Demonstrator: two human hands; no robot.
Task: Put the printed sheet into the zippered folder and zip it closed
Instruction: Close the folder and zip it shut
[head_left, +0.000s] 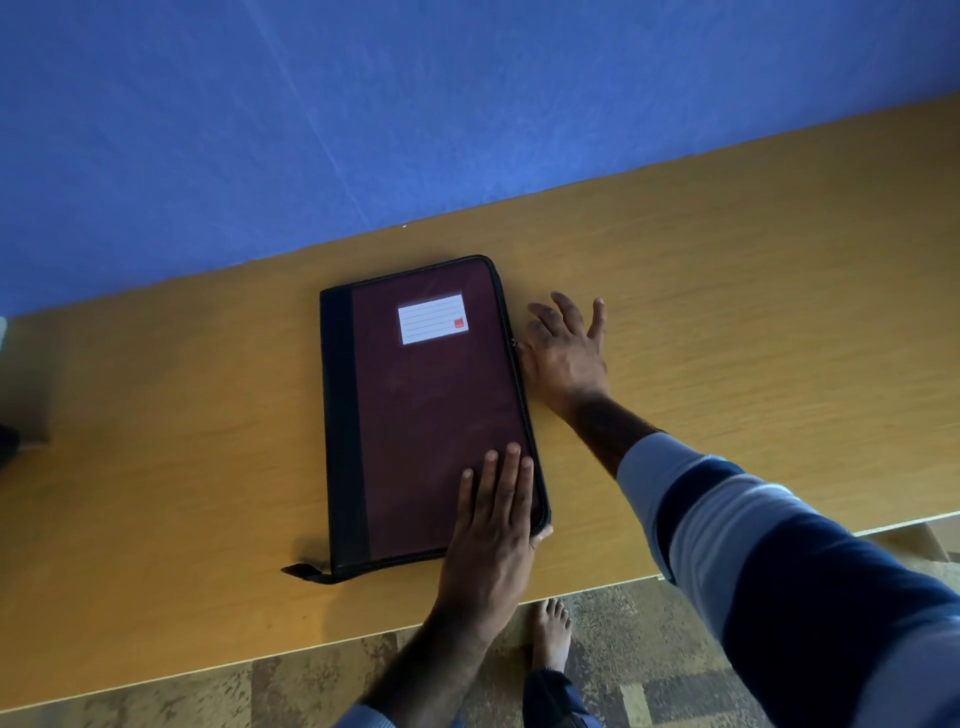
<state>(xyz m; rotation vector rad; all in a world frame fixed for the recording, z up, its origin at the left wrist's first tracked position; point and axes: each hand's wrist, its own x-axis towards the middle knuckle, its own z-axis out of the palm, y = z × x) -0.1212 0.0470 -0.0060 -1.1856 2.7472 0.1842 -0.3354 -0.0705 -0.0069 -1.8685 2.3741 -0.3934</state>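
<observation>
one zippered folder (431, 415) lies flat and closed in the middle of the frame, on the wooden table (727, 270), its dark spine strip on the left and the maroon cover facing up. one white label (431, 318) sits near the cover's upper edge. a dark zip tab (303, 570) sticks out at the folder's lower left corner. the printed sheet is not visible to me.

my left hand (491, 525) lies palm down on the lower right corner of the cover, fingers straight and close together, thumb wrapped over the right edge; it grips nothing, only presses flat. my right hand (569, 353) sits just right of the folder's long right edge, palm down on the table, fingers spread wide, the thumb side touching the zip line; whether the thumb pinches the small metal puller (515, 343) i cannot tell. my right forearm reaches in from the lower right in one striped sleeve (769, 551).

one bare foot (551, 631) shows on the floor below the table's edge. a blue wall (363, 104) fills the upper frame.
</observation>
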